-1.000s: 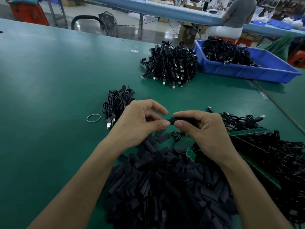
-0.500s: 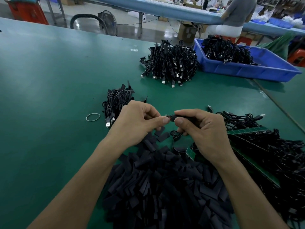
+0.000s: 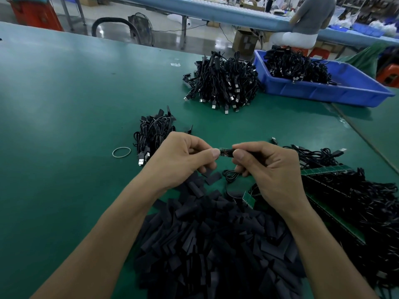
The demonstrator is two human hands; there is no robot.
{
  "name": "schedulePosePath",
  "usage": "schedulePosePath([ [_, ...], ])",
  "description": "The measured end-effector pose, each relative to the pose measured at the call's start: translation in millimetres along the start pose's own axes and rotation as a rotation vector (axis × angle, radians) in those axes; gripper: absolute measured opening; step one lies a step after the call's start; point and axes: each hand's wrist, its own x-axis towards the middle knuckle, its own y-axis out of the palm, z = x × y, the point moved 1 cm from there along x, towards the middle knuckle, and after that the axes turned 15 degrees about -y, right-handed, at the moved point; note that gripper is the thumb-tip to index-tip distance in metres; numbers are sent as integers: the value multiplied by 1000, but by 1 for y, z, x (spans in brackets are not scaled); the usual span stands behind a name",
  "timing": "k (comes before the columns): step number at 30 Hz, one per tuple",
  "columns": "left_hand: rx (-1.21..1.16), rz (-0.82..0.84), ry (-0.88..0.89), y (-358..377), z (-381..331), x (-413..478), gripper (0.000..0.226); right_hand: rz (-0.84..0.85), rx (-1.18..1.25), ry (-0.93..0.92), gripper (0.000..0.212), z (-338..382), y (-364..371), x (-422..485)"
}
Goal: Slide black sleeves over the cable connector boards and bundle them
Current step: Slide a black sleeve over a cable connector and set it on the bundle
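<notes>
I see the board (image 3: 224,152) held over the sleeve pile (image 3: 216,244): my left hand (image 3: 181,160) pinches its bare end, and my right hand (image 3: 274,169) pinches the sleeve (image 3: 231,152) on it. Far right, the blue bin (image 3: 323,93) holds cables (image 3: 295,65).

**Around your bench**

Your green table (image 3: 64,108) fills the left of the frame. Upper left sits a red crate (image 3: 34,16). A floor fan (image 3: 141,29) and black hose (image 3: 112,19) stand top centre, with a cardboard box (image 3: 245,41) and seated person (image 3: 311,16) upper right.
</notes>
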Motion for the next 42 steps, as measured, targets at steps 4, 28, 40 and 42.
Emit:
schedulePosePath([
  [4, 0, 17, 6, 1, -1, -1, 16, 38, 18, 13, 17, 0, 2, 1],
  [28, 99, 20, 72, 8, 3, -1, 13, -276, -24, 93, 32, 3, 11, -2],
  [40, 32, -103, 133, 20, 4, -2, 17, -397, -26, 35, 33, 9, 42, -4],
  [42, 23, -113, 128, 21, 4, -2, 15, -379, -54, 27, 33, 9, 42, -2],
])
